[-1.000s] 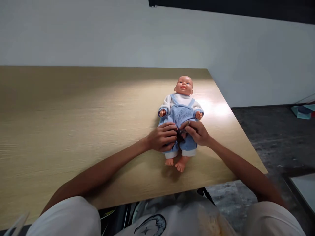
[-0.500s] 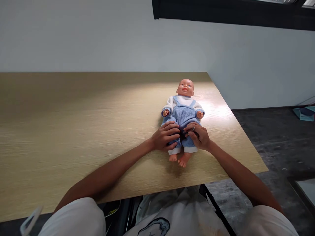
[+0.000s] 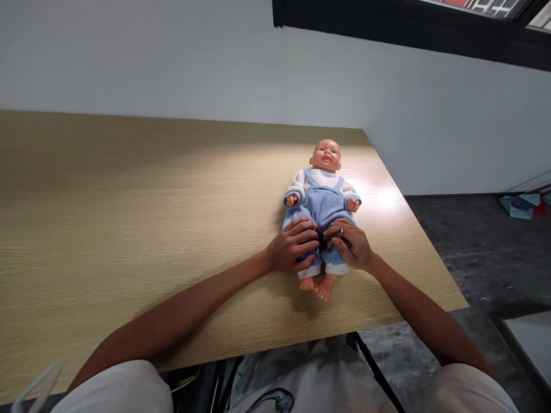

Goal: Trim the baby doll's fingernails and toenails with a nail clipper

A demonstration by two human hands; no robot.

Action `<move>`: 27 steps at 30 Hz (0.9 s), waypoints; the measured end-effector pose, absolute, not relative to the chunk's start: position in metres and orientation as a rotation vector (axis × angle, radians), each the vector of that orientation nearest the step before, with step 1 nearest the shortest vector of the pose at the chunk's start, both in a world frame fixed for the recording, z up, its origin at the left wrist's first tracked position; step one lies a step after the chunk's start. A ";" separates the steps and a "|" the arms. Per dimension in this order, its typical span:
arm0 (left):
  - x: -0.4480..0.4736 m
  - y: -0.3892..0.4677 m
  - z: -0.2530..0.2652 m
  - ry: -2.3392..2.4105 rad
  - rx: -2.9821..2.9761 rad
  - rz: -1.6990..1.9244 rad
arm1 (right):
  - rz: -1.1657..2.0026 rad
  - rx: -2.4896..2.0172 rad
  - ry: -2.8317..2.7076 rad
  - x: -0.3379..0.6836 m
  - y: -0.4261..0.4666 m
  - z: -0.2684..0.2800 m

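Observation:
A baby doll (image 3: 325,198) in light-blue overalls and a white top lies on its back on the table, its head away from me and its bare feet toward me. My left hand (image 3: 295,245) curls over one leg of the doll, fingers bent around the blue cloth. Across the other leg, my right hand (image 3: 350,244), with a ring on one finger, has its thumb and fingers closed together. Something small and dark shows under those fingers; its kind is hidden. A dark patch (image 3: 321,235) lies between the two hands, at the doll's crotch.
The wooden table (image 3: 150,229) ends at a right edge beside the doll, with dark floor beyond. A pale wall (image 3: 172,63) stands behind it. Folded blue and red items (image 3: 523,205) rest on the floor at far right. A black window frame (image 3: 387,28) is above.
The camera view has tilted and shifted slightly. Both hands stay on the doll's legs, with the dark patch between them showing a little more.

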State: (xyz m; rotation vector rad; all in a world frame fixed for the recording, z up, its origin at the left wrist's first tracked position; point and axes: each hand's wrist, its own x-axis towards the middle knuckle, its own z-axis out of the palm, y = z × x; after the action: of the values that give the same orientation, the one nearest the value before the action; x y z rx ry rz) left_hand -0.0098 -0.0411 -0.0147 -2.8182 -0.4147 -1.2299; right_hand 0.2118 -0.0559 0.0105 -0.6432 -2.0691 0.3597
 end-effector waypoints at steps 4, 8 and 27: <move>-0.012 -0.038 -0.013 -0.376 -2.811 -1.206 | 0.341 -0.659 -2.082 0.214 -0.056 0.010; -0.017 -0.031 -0.016 -0.378 -2.830 -1.213 | 0.317 -0.650 -2.027 0.212 -0.058 0.006; -0.018 -0.034 -0.015 -0.552 -2.893 -1.261 | 0.244 -0.497 -2.099 0.214 -0.058 0.005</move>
State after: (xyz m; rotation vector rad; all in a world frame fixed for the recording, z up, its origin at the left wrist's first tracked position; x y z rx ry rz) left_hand -0.0181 -0.0336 -0.0152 -2.8932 -0.5520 -1.2613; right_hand 0.2139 -0.0584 0.0047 -0.4972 -2.0989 0.2443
